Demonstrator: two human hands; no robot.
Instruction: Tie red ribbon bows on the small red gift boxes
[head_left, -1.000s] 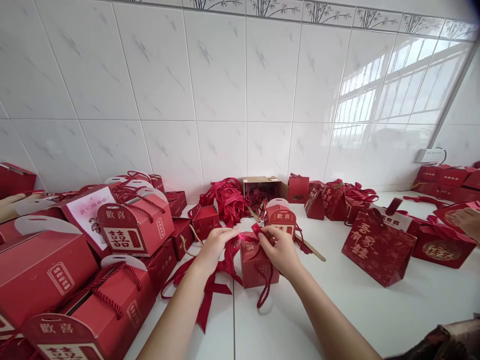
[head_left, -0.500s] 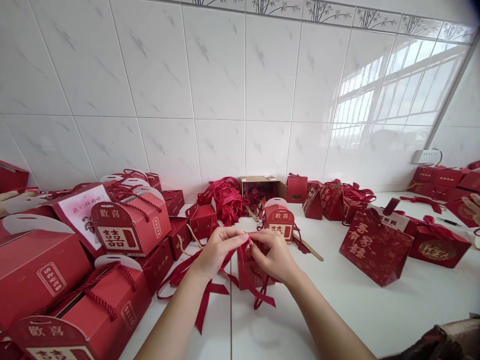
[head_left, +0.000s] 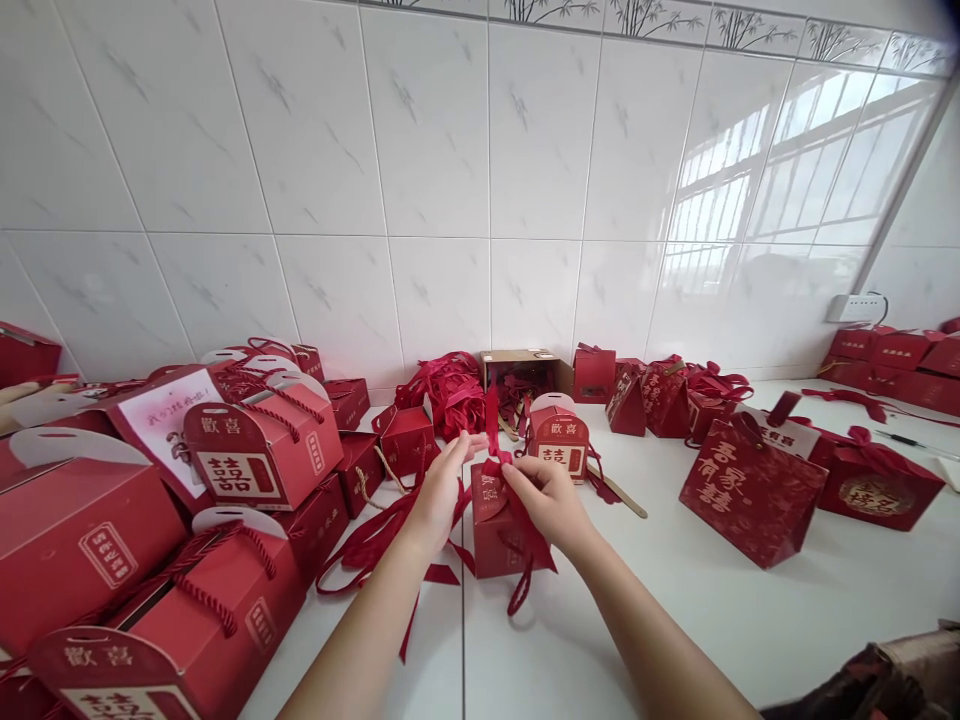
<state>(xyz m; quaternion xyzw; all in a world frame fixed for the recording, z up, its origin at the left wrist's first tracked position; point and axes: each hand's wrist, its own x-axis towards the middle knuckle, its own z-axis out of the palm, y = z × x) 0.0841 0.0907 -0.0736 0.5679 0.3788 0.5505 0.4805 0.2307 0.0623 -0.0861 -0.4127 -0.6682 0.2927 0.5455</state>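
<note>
A small red gift box (head_left: 496, 525) stands on the white counter (head_left: 675, 610) in front of me. A red ribbon (head_left: 491, 420) rises from its top, and more ribbon trails off to the left under my arm. My left hand (head_left: 439, 490) pinches the ribbon beside the box's top left corner. My right hand (head_left: 547, 495) pinches the ribbon knot at the box's top. Both hands are closed on the ribbon.
Large red handled boxes (head_left: 262, 445) crowd the left side. A heap of ribbons (head_left: 450, 390) and an open cardboard box (head_left: 521, 370) lie by the tiled wall. Red bags (head_left: 750, 490) stand to the right, and more boxes (head_left: 892, 355) fill the far right corner.
My hands have drawn the ribbon upward, so one end now stands above the box. The other person's hand at the right edge has gone from view.
</note>
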